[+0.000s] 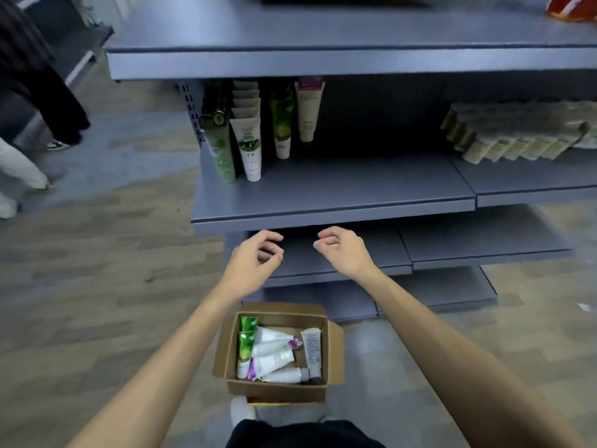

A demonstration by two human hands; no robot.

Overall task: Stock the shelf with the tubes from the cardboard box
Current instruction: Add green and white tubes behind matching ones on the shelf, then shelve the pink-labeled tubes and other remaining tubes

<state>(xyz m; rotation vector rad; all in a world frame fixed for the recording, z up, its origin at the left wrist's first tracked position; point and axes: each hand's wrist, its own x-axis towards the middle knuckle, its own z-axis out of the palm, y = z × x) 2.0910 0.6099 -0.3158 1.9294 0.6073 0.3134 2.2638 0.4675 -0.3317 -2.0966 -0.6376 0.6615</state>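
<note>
An open cardboard box [332, 354] sits on the floor below me, holding several tubes [274, 350], white, green and grey. On the grey middle shelf [339, 189] stand rows of tubes at the left: a green row [221, 150], a white row [250, 147], another green one [281, 124] and a beige one [308, 111]. My left hand [255, 263] and my right hand [345, 250] hover side by side above the box, just below the shelf's front edge. Both are empty, fingers loosely curled and apart.
Flat beige packs [517, 134] lie stacked on the neighbouring shelf section at right. An upper shelf [323, 63] overhangs the tubes; lower shelves [484, 247] jut out behind my hands. Other persons' legs [48, 108] stand on the floor at far left.
</note>
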